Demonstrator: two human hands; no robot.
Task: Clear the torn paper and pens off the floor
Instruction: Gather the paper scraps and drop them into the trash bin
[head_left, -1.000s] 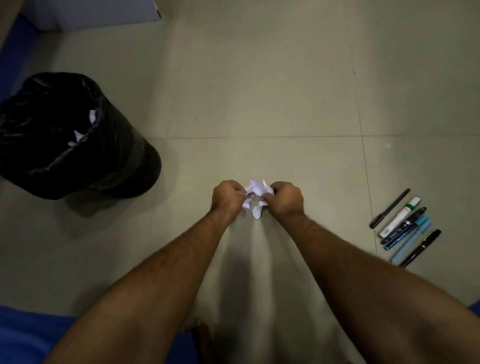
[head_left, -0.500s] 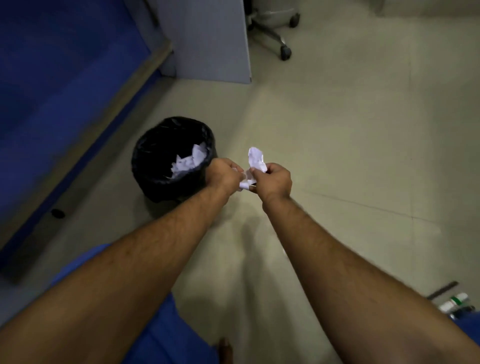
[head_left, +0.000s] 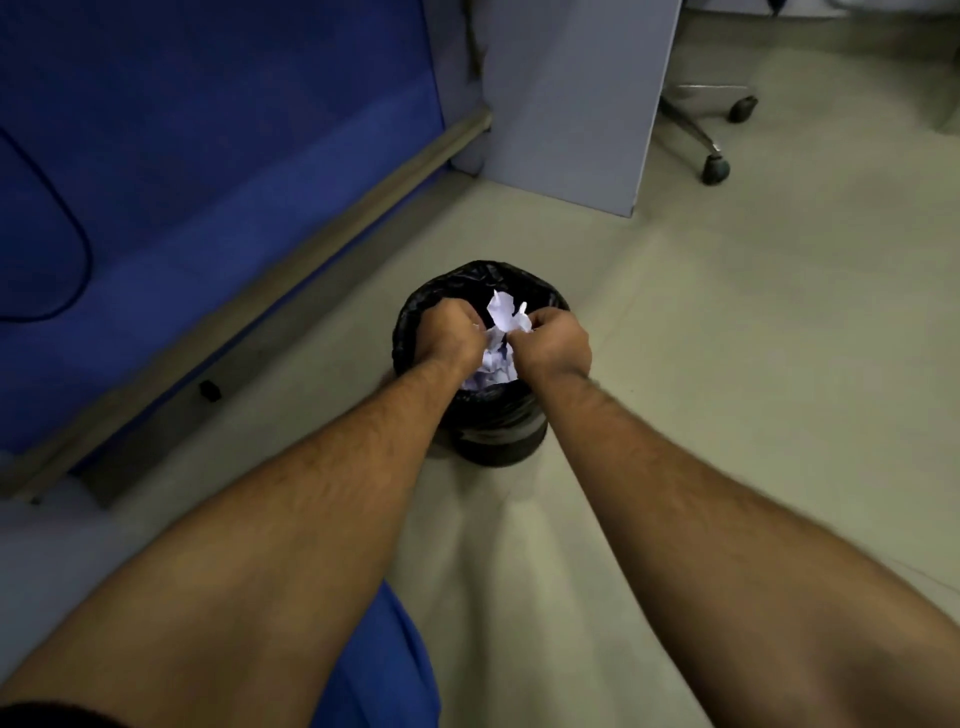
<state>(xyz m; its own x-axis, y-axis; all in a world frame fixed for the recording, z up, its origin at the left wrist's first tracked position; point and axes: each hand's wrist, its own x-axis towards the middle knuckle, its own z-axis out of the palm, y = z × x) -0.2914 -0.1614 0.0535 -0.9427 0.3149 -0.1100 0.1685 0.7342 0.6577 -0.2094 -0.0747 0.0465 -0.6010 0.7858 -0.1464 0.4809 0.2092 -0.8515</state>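
Blue partition, grey panel, office chair base, small dark object, perhaps a doorstop

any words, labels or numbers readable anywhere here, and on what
None can be read. The crumpled white paper held by the left hand and right hand shows no print, nor does the black bag-lined round bin or the blue partition panel.

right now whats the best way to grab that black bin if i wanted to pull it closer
Grip the black bin by its rim on the left, coming from above. It stands upright with an open top, and both the left hand and right hand hold torn paper over the middle. The liner may slip, so pinch rim and liner together.
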